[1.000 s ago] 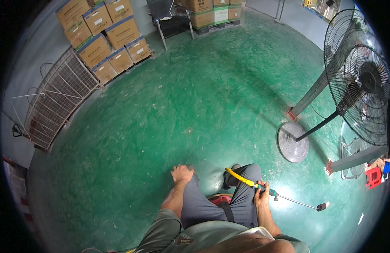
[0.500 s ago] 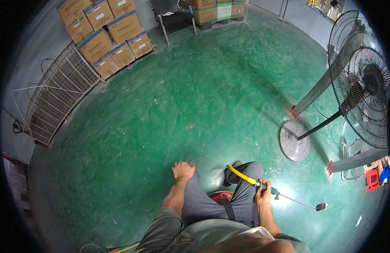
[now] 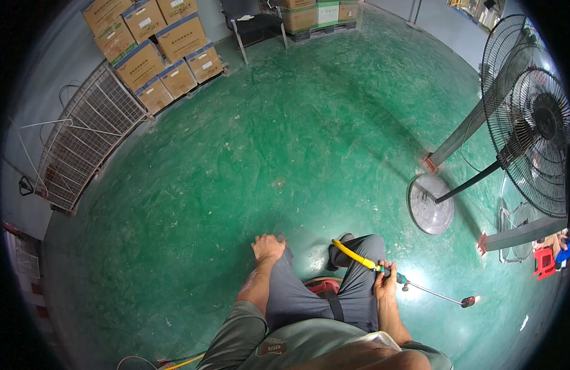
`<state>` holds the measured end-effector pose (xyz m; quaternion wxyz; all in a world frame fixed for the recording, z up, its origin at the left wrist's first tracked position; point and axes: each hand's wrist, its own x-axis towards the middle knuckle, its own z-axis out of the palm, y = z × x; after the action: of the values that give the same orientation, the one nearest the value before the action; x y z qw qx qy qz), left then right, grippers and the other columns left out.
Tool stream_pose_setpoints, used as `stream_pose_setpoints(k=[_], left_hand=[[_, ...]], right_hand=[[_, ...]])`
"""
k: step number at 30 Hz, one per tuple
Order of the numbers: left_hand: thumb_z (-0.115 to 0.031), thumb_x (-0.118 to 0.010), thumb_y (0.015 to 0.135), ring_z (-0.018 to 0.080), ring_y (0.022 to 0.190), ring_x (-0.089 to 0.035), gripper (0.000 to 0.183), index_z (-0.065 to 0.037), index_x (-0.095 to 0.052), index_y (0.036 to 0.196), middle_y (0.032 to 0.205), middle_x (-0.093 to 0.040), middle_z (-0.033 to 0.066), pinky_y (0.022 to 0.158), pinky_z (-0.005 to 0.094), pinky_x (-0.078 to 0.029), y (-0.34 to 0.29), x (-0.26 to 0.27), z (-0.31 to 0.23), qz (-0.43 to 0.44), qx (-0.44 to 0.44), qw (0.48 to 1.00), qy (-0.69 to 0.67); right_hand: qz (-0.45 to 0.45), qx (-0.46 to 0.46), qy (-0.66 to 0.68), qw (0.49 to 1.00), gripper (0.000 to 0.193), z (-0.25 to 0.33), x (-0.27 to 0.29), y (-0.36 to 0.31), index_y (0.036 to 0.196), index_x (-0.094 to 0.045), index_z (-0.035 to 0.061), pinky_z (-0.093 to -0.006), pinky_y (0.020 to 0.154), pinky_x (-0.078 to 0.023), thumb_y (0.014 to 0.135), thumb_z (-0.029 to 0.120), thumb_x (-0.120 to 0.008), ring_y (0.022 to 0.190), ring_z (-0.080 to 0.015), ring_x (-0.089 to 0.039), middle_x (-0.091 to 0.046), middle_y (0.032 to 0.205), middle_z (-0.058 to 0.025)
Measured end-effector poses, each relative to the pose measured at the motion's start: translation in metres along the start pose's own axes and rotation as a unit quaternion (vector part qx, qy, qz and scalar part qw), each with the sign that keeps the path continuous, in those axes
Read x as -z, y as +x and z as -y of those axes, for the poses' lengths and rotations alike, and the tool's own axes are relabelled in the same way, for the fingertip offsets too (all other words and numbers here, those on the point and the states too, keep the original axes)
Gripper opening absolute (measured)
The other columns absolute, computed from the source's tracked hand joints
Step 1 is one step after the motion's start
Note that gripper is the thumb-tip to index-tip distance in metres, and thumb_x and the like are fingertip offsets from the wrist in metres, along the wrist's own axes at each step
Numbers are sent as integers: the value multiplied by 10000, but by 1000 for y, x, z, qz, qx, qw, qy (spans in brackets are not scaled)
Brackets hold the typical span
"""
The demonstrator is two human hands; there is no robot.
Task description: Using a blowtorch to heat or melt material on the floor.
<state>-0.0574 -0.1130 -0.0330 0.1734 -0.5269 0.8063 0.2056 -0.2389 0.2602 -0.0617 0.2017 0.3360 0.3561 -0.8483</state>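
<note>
I sit on a low red stool (image 3: 322,286) with my knees bent over a green floor. My right hand (image 3: 384,281) grips a spray wand (image 3: 433,292) at its handle, where a yellow hose (image 3: 353,254) joins it. The thin metal wand points right and ends in a small dark nozzle (image 3: 467,301) just above the floor. My left hand (image 3: 268,246) rests flat on my left knee and holds nothing.
A large pedestal fan (image 3: 531,135) with a round base (image 3: 429,203) stands at the right. Stacked cardboard boxes (image 3: 155,49) and a wire rack (image 3: 81,135) line the left wall. A dark chair (image 3: 251,21) stands at the back. Red and blue items (image 3: 547,259) lie far right.
</note>
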Motion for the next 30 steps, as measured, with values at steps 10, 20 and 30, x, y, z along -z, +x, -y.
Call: stream_pose_setpoints(k=[10, 20, 30], left_hand=[[-476, -610, 889, 332, 1335, -504, 546, -53, -724, 1216, 1362, -628, 128, 1111, 523, -390, -1, 2, -2, 1, 1, 1000, -5], [-485, -604, 889, 325, 1326, -512, 540, -70, -730, 1211, 1354, -633, 116, 1103, 514, -399, -2, 3, -2, 0, 5, 1000, 2], [-488, -600, 891, 329, 1322, -516, 554, -59, -722, 1221, 1355, -634, 122, 1105, 515, -400, -1, 2, -3, -2, 3, 1000, 4]], right_hand=[[4, 3, -6, 1000, 408, 0, 0, -1, 1197, -604, 39, -181, 587, -616, 919, 282, -777, 1025, -208, -711, -690, 1114, -57], [4, 5, 4, 1000, 363, -1, 1, 0, 1157, -614, 34, -190, 592, -625, 925, 265, -770, 1018, -214, -715, -694, 1087, -63], [0, 0, 3, 1000, 321, 0, 0, 1, 1122, -628, 39, -186, 566, -617, 940, 273, -751, 1013, -206, -718, -700, 1064, -57]])
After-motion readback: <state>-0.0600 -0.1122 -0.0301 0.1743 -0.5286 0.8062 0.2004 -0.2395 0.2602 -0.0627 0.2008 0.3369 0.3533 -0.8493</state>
